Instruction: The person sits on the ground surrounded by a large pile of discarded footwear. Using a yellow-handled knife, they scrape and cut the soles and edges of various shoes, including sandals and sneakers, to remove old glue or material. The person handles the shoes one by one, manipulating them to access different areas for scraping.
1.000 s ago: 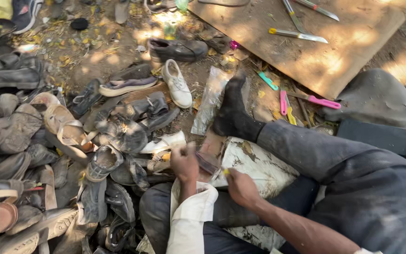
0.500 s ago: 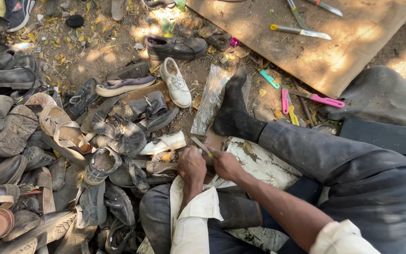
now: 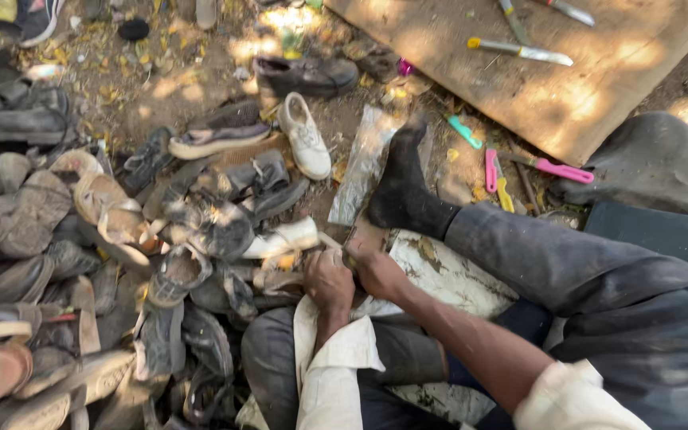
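Though most of the ground is taken up by a shoe pile [image 3: 97, 271] spreading left of the hands, the work sits in a small spot just short of the sock [image 3: 404, 195]. Left of that sock, beyond the pile's near edge, lie a tan-soled shoe [image 3: 220, 137] and a white shoe [image 3: 304, 147], with a black shoe [image 3: 304, 76] farther up on the dirt.

The left hand [image 3: 328, 280] is closed around a small brownish piece [image 3: 362, 237], perhaps leather or a sole part, though the grip hides most of it. The right hand [image 3: 376, 272] touches the left and is curled too; I cannot tell whether it pinches the same piece or a thin tool. The piece sticks up and away from both hands toward the sock's heel, its long axis running roughly from the hands to the foot. Both hands are at it, the left slightly lower and nearer the body.

Under the hands and the grey trouser leg [image 3: 567, 271] lies a dirty white sheet [image 3: 447, 275]. Right of the sock lie a teal tool [image 3: 465, 131], a pink-handled tool [image 3: 490, 169] and pink-handled scissors [image 3: 560, 169]. A board [image 3: 599, 87] beyond them carries a yellow-handled knife [image 3: 519, 51], and a grey seat [image 3: 646, 163] rests at the far right.
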